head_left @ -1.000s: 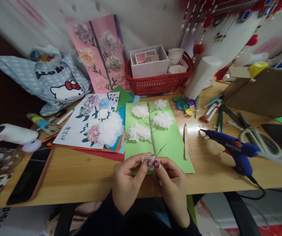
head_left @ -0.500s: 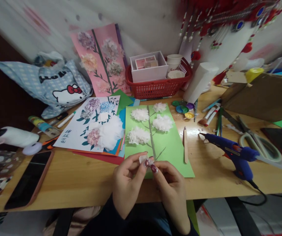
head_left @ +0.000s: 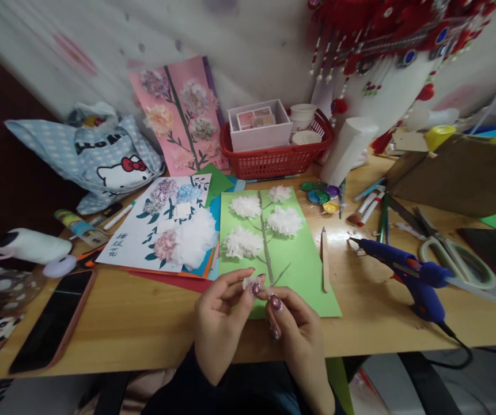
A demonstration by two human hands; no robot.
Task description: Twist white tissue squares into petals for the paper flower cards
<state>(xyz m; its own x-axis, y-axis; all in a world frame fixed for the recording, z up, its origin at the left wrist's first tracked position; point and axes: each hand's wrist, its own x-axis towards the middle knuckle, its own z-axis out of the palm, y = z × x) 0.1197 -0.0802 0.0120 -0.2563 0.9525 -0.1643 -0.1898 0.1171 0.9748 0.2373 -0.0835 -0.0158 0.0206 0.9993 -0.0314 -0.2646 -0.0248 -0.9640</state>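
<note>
In the head view my left hand [head_left: 218, 331] pinches a small crumpled piece of white tissue paper [head_left: 248, 282] between thumb and fingertips. Close beside it, my right hand [head_left: 302, 334] has its thumb and fingers pressed together; what they hold, if anything, is hidden. Both hands hover over the lower edge of a green card [head_left: 303, 271]. The card carries a painted grey stem [head_left: 265, 248] with side branches. Several fluffy white tissue flowers [head_left: 243, 242] sit at the branches, and one lower-right branch [head_left: 281, 274] is bare.
A blue glue gun [head_left: 403, 262], scissors [head_left: 455, 253] and a wooden tweezer-like stick [head_left: 325, 262] lie to the right. White tissue pieces [head_left: 196, 239] rest on a painted flower sheet [head_left: 122, 245] at left. A phone [head_left: 53, 320] and a red basket [head_left: 269, 164] are around.
My right hand has drawn slightly away from the tissue piece, its fingers curling lower. My left hand keeps hold of the tissue. The whole view has shifted slightly.
</note>
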